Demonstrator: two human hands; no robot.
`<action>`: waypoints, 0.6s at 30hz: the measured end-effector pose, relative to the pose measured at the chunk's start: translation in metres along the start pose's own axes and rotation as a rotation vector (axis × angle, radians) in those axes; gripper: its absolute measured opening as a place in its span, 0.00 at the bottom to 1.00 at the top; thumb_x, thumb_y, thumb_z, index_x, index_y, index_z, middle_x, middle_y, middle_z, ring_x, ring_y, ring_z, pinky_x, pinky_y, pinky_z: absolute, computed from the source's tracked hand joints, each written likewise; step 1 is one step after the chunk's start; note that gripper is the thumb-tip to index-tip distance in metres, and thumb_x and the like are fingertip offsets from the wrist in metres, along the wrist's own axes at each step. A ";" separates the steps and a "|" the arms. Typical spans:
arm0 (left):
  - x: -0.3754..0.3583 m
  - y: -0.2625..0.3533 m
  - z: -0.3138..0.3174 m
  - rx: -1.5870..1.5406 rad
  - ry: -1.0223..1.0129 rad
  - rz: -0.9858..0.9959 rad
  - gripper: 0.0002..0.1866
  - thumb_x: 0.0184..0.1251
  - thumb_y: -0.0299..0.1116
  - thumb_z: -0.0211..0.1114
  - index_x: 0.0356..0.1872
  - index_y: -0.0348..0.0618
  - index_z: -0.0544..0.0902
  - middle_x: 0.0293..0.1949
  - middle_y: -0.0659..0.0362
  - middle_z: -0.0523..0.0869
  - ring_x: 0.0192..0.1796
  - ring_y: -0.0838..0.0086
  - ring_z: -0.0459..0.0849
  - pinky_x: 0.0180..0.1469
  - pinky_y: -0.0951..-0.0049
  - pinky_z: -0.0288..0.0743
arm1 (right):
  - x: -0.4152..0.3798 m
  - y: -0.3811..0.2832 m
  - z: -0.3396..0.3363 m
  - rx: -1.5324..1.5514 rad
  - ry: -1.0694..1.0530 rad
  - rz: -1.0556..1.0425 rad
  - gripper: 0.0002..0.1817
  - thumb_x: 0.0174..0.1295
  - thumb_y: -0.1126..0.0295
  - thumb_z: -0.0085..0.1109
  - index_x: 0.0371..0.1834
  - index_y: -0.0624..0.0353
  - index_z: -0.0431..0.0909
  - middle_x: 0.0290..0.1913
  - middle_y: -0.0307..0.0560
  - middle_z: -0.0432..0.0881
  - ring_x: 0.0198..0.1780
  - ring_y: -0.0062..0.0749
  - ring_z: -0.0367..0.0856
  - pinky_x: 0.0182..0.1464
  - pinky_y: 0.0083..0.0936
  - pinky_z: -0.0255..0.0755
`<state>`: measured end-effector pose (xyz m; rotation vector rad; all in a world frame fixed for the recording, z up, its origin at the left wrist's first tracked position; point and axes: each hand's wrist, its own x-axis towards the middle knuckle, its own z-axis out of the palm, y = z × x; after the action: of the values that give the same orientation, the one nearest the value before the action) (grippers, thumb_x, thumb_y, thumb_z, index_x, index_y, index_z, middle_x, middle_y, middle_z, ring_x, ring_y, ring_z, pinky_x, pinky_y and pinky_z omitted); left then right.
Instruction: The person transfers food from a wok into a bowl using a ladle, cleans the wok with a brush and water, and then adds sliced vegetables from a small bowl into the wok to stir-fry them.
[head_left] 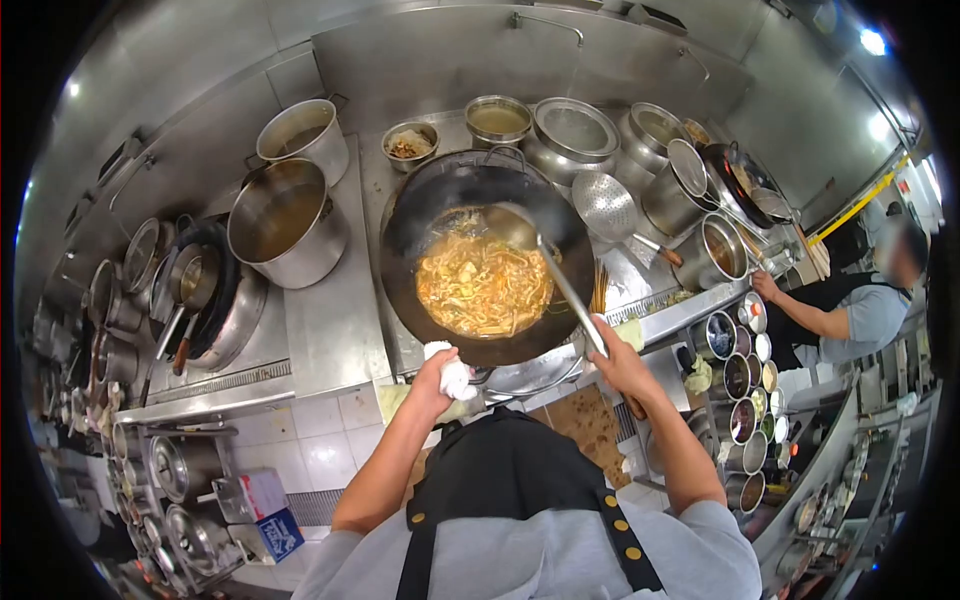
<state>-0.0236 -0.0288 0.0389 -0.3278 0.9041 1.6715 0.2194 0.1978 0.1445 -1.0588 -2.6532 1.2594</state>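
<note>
A large dark wok (400, 285) sits on the range in front of me, full of noodles (480, 285) in orange-brown broth with pale yellow pieces. My right hand (622, 366) is wrapped round the long handle of a metal ladle (566, 288). The ladle's bowl rests in the far part of the wok, at the edge of the noodles. At the wok's near left rim, my left hand (430, 382) is closed on a folded white cloth (457, 380). Whether it grips a wok handle through the cloth is hidden.
Two tall pots (285, 225) stand left of the wok. Behind it are a bowl of food (411, 143) and several lidded pots (576, 130). A perforated strainer (604, 205) lies to the right. Farther right, a co-worker (850, 315) stands beside ingredient tins (742, 420).
</note>
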 end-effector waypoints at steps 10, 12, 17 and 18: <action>0.007 -0.025 0.037 0.155 0.042 0.394 0.11 0.50 0.16 0.54 0.35 0.39 0.72 0.25 0.58 0.76 0.23 0.69 0.79 0.22 0.67 0.77 | -0.007 -0.034 0.048 0.291 -0.136 0.390 0.38 0.68 0.69 0.51 0.78 0.45 0.43 0.32 0.54 0.78 0.23 0.38 0.78 0.26 0.35 0.74; 0.004 -0.025 0.044 0.172 0.048 0.401 0.11 0.50 0.15 0.53 0.35 0.39 0.72 0.26 0.58 0.76 0.23 0.70 0.79 0.22 0.69 0.76 | -0.021 -0.050 0.063 0.860 -0.276 0.422 0.37 0.70 0.71 0.48 0.78 0.42 0.42 0.25 0.39 0.68 0.15 0.18 0.63 0.15 0.22 0.65; 0.008 -0.029 0.035 0.129 0.132 0.386 0.08 0.51 0.17 0.56 0.32 0.40 0.72 0.23 0.58 0.76 0.21 0.70 0.80 0.21 0.69 0.76 | -0.023 -0.029 0.054 1.963 -0.744 0.492 0.17 0.71 0.66 0.49 0.62 0.49 0.67 0.29 0.36 0.65 0.18 0.18 0.61 0.17 0.20 0.63; 0.007 -0.026 0.031 0.103 0.098 0.300 0.08 0.51 0.17 0.56 0.31 0.41 0.72 0.23 0.58 0.76 0.22 0.70 0.81 0.21 0.69 0.77 | -0.021 -0.027 0.054 1.970 -0.754 0.487 0.17 0.71 0.66 0.49 0.62 0.49 0.67 0.29 0.36 0.65 0.18 0.18 0.61 0.17 0.20 0.63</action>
<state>0.0053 -0.0011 0.0448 -0.2126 1.1530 1.8866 0.2045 0.1370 0.1327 -0.6426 -0.0341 3.2063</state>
